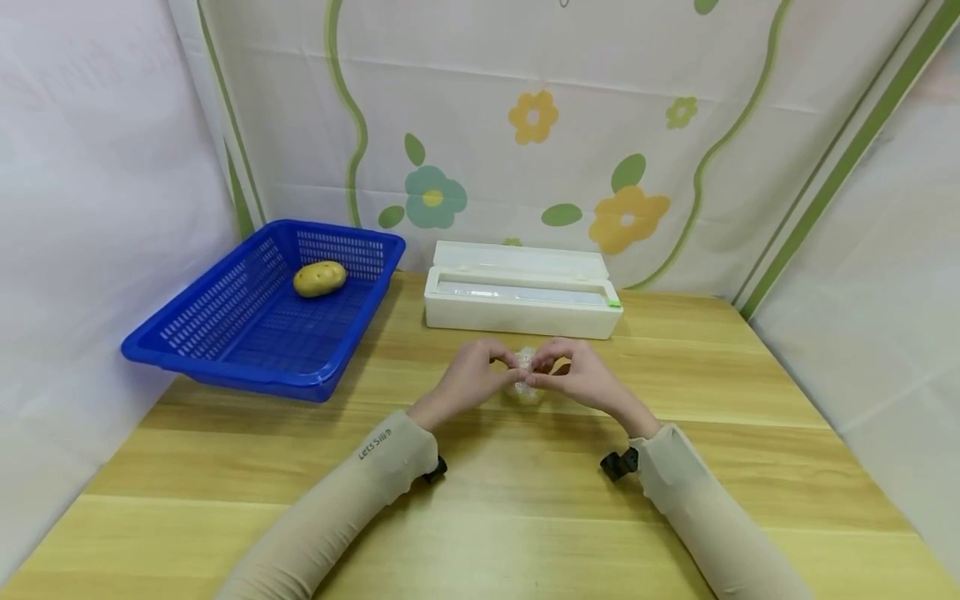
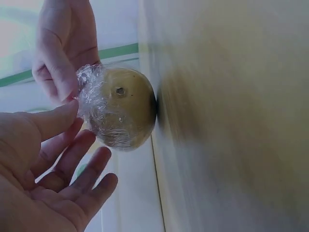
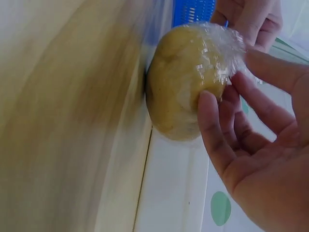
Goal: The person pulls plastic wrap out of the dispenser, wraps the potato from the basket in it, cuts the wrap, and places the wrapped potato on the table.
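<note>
A potato (image 2: 137, 89) wrapped in crumpled clear cling film (image 2: 94, 94) stands on the table between both hands. In the head view the hands partly cover this potato. My left hand (image 1: 474, 372) pinches the gathered film at its top between thumb and forefinger, its other fingers spread loosely. From the other side my right hand (image 1: 581, 377) pinches the same bunched film. One of its lower fingers (image 3: 210, 113) touches the potato's wrapped side in the right wrist view.
Behind the hands stands a long white cling film box (image 1: 517, 317), its lid (image 1: 525, 260) raised and a roll inside. To the left is a blue plastic basket (image 1: 225, 375) holding one bare potato (image 1: 320, 279). Printed cloth walls (image 1: 480, 125) enclose the wooden table (image 1: 495, 533).
</note>
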`<state>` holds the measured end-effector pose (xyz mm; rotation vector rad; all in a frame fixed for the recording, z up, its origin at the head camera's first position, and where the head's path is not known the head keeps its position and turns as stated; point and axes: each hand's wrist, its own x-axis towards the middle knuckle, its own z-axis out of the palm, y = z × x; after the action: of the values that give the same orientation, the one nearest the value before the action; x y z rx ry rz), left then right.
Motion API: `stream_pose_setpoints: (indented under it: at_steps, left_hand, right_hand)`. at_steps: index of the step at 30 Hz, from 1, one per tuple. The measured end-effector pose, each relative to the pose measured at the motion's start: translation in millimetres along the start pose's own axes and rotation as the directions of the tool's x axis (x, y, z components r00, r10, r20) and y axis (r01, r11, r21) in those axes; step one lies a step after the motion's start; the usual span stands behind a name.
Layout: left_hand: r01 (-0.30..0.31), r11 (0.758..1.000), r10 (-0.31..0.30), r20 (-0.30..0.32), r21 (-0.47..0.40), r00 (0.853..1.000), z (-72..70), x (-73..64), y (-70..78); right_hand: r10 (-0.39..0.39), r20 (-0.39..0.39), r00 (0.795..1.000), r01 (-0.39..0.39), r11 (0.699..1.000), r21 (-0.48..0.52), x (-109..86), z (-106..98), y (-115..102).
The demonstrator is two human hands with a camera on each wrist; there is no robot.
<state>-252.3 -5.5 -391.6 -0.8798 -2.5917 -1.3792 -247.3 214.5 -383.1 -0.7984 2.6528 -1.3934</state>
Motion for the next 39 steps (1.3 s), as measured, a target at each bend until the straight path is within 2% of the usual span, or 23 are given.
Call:
stream_pose_setpoints:
  at_steps: [7,13,16,21,25,30,35,39]
  left_hand:
    - [0.015,0.999,-0.016,-0.034,-0.035,0.999,2.8,-0.4,1.2]
    - [0.025,0.998,-0.028,-0.056,-0.061,0.998,7.0,-0.3,1.0]
    - [0.042,0.996,-0.047,-0.062,-0.080,0.997,7.3,0.1,1.6]
    - [0.079,0.992,-0.087,-0.079,-0.103,0.993,5.3,-0.6,2.1]
    - [0.111,0.982,-0.125,-0.081,-0.151,0.989,2.8,-1.7,1.5]
    - [0.138,0.962,-0.153,-0.045,-0.236,0.987,-2.5,-1.6,-1.1]
    - [0.129,0.962,-0.135,-0.008,-0.239,0.991,-6.1,-0.4,-3.2]
    - [0.145,0.966,-0.146,0.011,-0.216,0.989,-7.0,0.0,-5.8]
  right_hand:
    - [-0.018,0.047,0.999,0.015,0.997,0.074,0.3,-4.0,3.1]
    - [0.059,0.029,0.998,-0.062,0.988,0.141,-1.1,-7.8,5.5]
    - [0.079,0.017,0.997,-0.081,0.990,0.115,-3.3,-9.5,-10.0]
    - [0.059,-0.018,0.998,-0.057,0.996,0.075,-6.5,-9.5,-35.2]
    - [0.047,-0.015,0.999,-0.044,0.991,0.127,-6.2,-7.2,-32.9]
    - [-0.006,-0.006,1.000,0.007,0.989,0.151,-6.2,-6.5,-30.5]
    - [-0.071,0.010,0.997,0.069,0.988,0.140,-6.2,-7.3,-30.0]
    - [-0.100,0.045,0.994,0.096,0.991,0.093,-6.7,-7.9,-31.2]
